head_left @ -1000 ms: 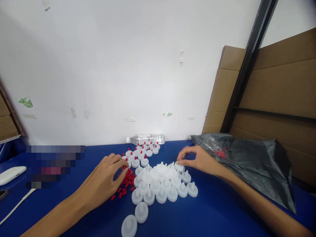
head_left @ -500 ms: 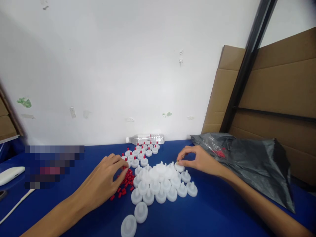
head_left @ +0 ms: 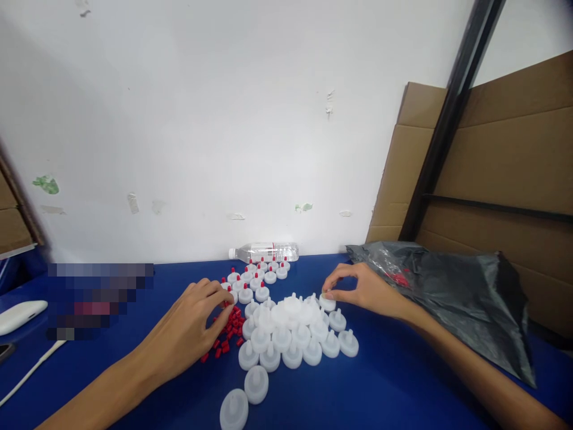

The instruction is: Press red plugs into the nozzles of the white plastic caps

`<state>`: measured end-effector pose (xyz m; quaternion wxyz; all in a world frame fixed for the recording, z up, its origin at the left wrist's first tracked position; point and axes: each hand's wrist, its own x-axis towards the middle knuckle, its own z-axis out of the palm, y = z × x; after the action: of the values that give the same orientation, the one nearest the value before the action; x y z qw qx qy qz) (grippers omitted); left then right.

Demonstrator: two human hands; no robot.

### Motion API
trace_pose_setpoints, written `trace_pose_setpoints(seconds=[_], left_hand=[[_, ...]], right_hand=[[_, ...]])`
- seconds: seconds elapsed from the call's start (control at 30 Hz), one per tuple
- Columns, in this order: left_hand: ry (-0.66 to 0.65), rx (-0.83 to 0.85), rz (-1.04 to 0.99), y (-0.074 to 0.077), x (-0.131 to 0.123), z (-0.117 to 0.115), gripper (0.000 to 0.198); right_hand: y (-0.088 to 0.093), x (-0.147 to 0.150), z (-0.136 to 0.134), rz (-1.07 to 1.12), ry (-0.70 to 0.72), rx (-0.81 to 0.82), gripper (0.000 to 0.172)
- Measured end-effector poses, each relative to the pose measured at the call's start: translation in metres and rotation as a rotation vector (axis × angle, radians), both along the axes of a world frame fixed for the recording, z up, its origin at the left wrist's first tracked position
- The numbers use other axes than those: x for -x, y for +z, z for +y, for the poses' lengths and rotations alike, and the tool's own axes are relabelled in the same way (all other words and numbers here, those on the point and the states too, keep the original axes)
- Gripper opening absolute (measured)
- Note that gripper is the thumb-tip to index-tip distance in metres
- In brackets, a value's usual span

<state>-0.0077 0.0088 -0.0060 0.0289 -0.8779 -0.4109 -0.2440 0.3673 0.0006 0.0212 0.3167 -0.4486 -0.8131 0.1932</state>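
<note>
Over a pile of small red tip caps (head_left: 233,325), my left hand (head_left: 197,316) has thumb and forefinger pinched together. A bit of red shows at those fingertips, mostly hidden by the fingers. My right hand (head_left: 358,289) pinches the spout of a white nozzle cap (head_left: 327,303) at the right edge of a heap of bare white nozzle caps (head_left: 281,339). Behind the left fingers stand several white nozzle caps with red tips (head_left: 245,294). Two bare nozzle caps (head_left: 256,384) are set apart at the near side of the heap.
A clear plastic bottle (head_left: 268,251) lies against the wall at the back of the blue table (head_left: 380,382). A dark plastic bag (head_left: 465,304) with red pieces (head_left: 398,278) spreads at the right. White device (head_left: 22,316), cable (head_left: 33,370) and a blurred patch are at the left.
Both hands keep almost the same places and pinching poses. The whole view has shifted very slightly; the caps and pile look unchanged.
</note>
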Motion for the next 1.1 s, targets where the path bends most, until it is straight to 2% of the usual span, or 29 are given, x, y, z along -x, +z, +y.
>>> trace_pose_setpoints(seconds=[0.57, 0.67, 0.8, 0.97, 1.1], left_hand=[[0.004, 0.033, 0.011, 0.002, -0.001, -0.001, 0.028], [0.002, 0.017, 0.012, 0.001, -0.001, -0.001, 0.028], [-0.005, 0.001, 0.012, 0.001, -0.001, -0.001, 0.028], [-0.002, 0.018, 0.014, 0.001, -0.001, 0.0, 0.027], [0.0, 0.023, 0.02, 0.002, -0.001, 0.001, 0.027]], right_hand=[[-0.003, 0.003, 0.0, -0.046, 0.028, 0.012, 0.013], [-0.002, 0.002, 0.0, -0.049, -0.018, -0.017, 0.022], [-0.001, -0.001, 0.002, -0.034, -0.114, -0.045, 0.044], [-0.01, -0.003, 0.007, -0.039, -0.096, 0.064, 0.063], [-0.014, -0.002, 0.008, -0.03, -0.074, 0.111, 0.067]])
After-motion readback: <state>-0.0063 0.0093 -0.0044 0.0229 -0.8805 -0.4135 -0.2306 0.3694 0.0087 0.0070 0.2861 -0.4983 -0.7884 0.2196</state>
